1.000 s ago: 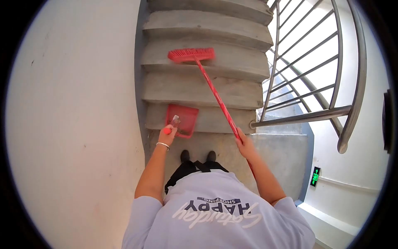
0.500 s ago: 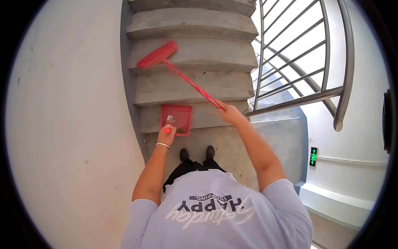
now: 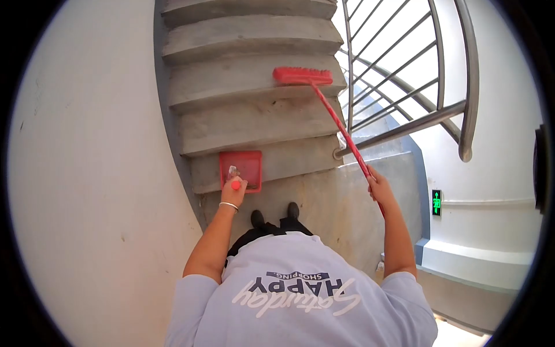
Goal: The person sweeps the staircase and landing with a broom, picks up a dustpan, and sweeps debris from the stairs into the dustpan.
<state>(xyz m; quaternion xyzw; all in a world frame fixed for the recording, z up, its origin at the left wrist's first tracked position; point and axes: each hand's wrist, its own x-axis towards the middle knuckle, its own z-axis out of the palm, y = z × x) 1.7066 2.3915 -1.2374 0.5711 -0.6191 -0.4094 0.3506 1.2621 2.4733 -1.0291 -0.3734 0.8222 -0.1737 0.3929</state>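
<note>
My right hand (image 3: 378,186) is closed around the red handle of a broom (image 3: 341,124). The broom's red head lies across a concrete step near its railing end, with the bristles pointing up the stairs. My left hand (image 3: 234,189) grips the upright handle of a red dustpan (image 3: 250,165), whose round end pokes out of my fist. Below that hand the dustpan's pan is at the lowest step. Some pale scraps show in the pan, partly hidden by my hand. A small dark speck (image 3: 274,103) lies on the step below the broom head.
Curved concrete stairs (image 3: 248,115) rise ahead of my feet. A white wall (image 3: 87,144) borders them on the left. Metal railing (image 3: 428,124) stands on the right, with more steps beyond it. A green exit sign (image 3: 436,203) is low on the right wall.
My right hand has moved right and closer to my body. The broom head has swung from the left part of the steps to the right. The dustpan has stayed nearly in place.
</note>
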